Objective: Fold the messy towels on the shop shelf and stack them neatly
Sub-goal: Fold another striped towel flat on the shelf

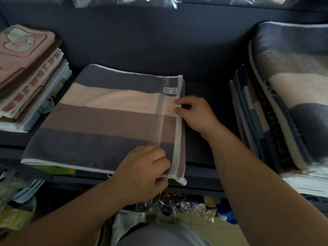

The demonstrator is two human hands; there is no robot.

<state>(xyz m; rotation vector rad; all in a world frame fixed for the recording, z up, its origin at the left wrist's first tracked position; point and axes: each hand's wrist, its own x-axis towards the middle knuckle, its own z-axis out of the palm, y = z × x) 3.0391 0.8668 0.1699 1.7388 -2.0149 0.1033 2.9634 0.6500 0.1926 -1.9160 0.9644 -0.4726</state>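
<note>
Left hand (142, 171), right hand (195, 116) pinching striped towel (106, 118), dark shelf (204, 144), tiled floor (198, 228)

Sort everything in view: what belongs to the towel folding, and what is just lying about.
In the job: striped towel, pinched at its right edge by left hand and right hand; left towel stack; right towel stack; shelf.
Lying about: clear bags overhead; wrapped goods below the shelf.
</note>
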